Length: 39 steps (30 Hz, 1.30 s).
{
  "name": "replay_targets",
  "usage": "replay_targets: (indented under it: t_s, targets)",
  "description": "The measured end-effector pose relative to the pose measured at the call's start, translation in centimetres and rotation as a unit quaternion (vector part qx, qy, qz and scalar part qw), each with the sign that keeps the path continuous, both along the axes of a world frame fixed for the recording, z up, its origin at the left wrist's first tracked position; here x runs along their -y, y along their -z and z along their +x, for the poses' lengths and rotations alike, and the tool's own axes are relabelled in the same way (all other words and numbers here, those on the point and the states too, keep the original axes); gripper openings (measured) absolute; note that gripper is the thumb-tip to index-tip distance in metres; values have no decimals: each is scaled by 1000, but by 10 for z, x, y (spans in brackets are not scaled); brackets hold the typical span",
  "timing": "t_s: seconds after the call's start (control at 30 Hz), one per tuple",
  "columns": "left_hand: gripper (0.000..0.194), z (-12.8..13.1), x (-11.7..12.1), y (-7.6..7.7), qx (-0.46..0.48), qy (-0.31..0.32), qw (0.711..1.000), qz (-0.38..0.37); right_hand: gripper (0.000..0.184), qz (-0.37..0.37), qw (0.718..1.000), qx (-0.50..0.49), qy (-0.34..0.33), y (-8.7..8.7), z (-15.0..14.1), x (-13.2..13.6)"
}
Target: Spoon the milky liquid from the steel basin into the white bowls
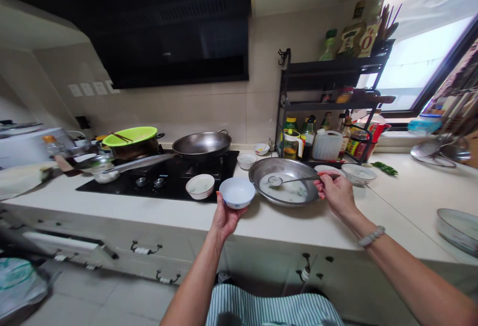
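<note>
In my left hand (227, 218) is a white bowl (237, 197), held up at the counter's front edge with my fingers around its base and side. My right hand (337, 192) is closed on the dark handle of a ladle (275, 181). The ladle's head dips into whitish soup with green bits inside a wide metal basin (257, 166). Just left of the white bowl, a filled small bowl (200, 194) stands at the cooktop's edge. Behind the basin's left rim is another filled bowl (244, 162).
A frying pan (201, 147) sits on the black cooktop (164, 186), its long handle pointing left. A lime-green colander (130, 136) tops a pot. Behind the basin stands a black rack (298, 69) with bottles. More bowls (358, 174) stand to the right, one large bowl (457, 226) near the edge.
</note>
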<state>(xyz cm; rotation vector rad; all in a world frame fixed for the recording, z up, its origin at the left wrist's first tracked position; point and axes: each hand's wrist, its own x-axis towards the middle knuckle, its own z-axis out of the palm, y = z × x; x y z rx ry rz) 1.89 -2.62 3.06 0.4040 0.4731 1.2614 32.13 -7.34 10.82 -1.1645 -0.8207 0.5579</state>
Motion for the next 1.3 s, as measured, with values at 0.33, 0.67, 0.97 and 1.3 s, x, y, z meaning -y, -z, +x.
replay_targets:
  t_s: [0.33, 0.67, 0.97, 1.3]
  targets:
    - [65, -1, -2, 4, 1, 5, 1000, 1, 28, -4, 1000, -1, 1, -7, -4, 2]
    - [63, 0, 0, 2, 0, 5, 1000, -5, 23, 34, 999, -25, -18, -41, -23, 6]
    - [61, 2, -1, 2, 12, -10, 1000, -15, 26, 42, 994, -6, -104, -52, -55, 3]
    - [59, 1, -4, 4, 20, -3, 1000, -19, 31, 55, 953, 240, -177, -15, -82, 27]
